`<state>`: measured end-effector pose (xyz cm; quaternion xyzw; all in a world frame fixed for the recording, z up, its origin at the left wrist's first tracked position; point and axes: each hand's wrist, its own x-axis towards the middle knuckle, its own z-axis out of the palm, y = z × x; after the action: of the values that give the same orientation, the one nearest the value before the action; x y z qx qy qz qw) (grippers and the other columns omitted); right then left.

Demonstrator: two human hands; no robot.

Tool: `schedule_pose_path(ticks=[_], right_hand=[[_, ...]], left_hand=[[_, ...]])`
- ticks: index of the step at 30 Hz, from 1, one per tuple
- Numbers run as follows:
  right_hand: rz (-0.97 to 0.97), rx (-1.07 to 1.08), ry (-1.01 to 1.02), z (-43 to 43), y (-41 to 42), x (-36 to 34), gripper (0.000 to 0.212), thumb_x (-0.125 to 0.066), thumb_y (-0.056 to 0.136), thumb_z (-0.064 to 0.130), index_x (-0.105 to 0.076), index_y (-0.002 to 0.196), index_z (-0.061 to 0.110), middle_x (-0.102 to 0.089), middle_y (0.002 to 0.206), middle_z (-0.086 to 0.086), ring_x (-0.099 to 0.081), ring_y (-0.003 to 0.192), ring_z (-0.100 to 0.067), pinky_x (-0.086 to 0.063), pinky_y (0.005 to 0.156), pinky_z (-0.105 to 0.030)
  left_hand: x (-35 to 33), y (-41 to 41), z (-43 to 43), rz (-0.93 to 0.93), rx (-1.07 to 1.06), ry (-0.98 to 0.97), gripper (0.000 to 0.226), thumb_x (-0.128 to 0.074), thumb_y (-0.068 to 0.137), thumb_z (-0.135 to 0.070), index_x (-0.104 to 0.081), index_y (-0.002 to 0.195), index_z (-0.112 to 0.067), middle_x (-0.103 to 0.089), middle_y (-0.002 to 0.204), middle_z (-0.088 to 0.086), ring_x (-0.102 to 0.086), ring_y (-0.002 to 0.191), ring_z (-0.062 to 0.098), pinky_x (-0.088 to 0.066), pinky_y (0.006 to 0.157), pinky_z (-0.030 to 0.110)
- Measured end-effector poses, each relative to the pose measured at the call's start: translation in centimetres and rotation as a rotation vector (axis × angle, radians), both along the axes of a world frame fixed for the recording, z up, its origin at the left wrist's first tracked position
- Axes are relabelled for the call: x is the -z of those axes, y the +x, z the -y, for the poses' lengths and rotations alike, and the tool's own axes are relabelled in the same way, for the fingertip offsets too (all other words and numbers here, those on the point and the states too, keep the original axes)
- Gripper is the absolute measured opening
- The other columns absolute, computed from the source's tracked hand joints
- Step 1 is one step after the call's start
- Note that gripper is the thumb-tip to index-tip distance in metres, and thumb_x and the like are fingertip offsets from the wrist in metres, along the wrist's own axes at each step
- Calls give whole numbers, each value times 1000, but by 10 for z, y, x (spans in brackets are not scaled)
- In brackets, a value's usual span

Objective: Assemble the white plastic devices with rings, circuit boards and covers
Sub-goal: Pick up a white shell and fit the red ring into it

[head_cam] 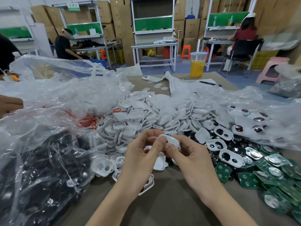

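Brown table [171,206]: we see left hand [140,154] and right hand [192,158] both pinching one white device [172,141] over the white cover pile [146,118], clear bag [48,168] of black parts at left, circuit boards [276,173] loose at right.

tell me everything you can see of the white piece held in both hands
The white piece is a small rounded shell of glossy plastic, smooth domed side up, slightly tilted. It is held in the air just in front of the pile of white parts. The left hand pinches its left end; the right hand cradles its right side and underside. A sliver of red shows at its left edge; fingers hide the rest.
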<state>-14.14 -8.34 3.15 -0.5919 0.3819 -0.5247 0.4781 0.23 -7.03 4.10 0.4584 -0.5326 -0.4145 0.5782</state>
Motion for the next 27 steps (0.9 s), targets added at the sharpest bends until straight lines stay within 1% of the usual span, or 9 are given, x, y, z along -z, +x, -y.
schedule_pose_path(ticks=[3,6,7,9,11,13,16,21,27], right_hand=[[-1,-8,2,0,0,1,10,-71,91,29,-76,100,32,-77,90,1,-71,90,-28,-56,81,-39],[2,-9,6,1,-1,0,12,-71,91,28,-76,100,33,-77,92,1,-72,90,-28,-58,81,-37],[22,-15,17,2,-1,-1,12,-71,90,29,-77,101,33,-78,93,1,-73,91,-26,-60,81,-35],[117,-45,69,3,-2,-3,16,-71,87,31,-78,101,31,-78,96,0,-75,91,-20,-59,77,-23],[233,-86,135,4,-3,-5,19,-70,85,30,-79,102,27,-78,100,-4,-75,95,-18,-56,78,-16],[290,-99,175,6,-4,-5,22,-70,86,27,-79,105,20,-78,103,-8,-74,99,-20,-57,81,-18],[302,-71,204,6,-2,-4,27,-72,85,21,-76,111,16,-77,102,-11,-75,96,-23,-58,79,-20],[246,-27,163,5,-1,-5,20,-69,91,14,-75,110,15,-78,97,-7,-76,90,-21,-57,74,-17],[207,-51,116,4,-1,-6,18,-68,91,21,-76,107,17,-78,100,-4,-75,92,-19,-58,76,-19]], left_hand=[[1,-1,0,24,-16,-3,21,-68,82,-48,-72,96,-32,-71,80,-5,-66,67,7,-53,58,25],[1,-2,0,8,-45,-8,20,-67,81,-45,-73,95,-32,-72,79,-8,-66,66,5,-54,60,24],[1,-2,0,4,-51,-16,21,-67,81,-44,-74,96,-31,-73,79,-10,-66,67,3,-54,61,22],[1,-2,0,26,-58,-26,26,-65,83,-42,-75,104,-30,-74,84,-13,-66,71,-2,-52,63,17],[2,-3,0,69,-38,-25,27,-66,89,-35,-72,115,-29,-75,98,-16,-68,82,-4,-52,67,15],[3,-5,0,113,-41,-25,23,-65,96,-27,-70,118,-33,-72,110,-18,-69,97,0,-54,79,21],[6,-6,2,150,-100,-17,24,-64,98,-26,-71,109,-45,-72,109,-18,-69,96,4,-56,86,36],[8,-7,3,169,-157,-37,26,-66,98,-25,-70,105,-50,-74,103,-13,-71,88,8,-57,87,45],[9,-8,3,169,-196,-84,18,-69,93,-33,-73,100,-49,-72,98,-9,-71,85,11,-58,82,48]])
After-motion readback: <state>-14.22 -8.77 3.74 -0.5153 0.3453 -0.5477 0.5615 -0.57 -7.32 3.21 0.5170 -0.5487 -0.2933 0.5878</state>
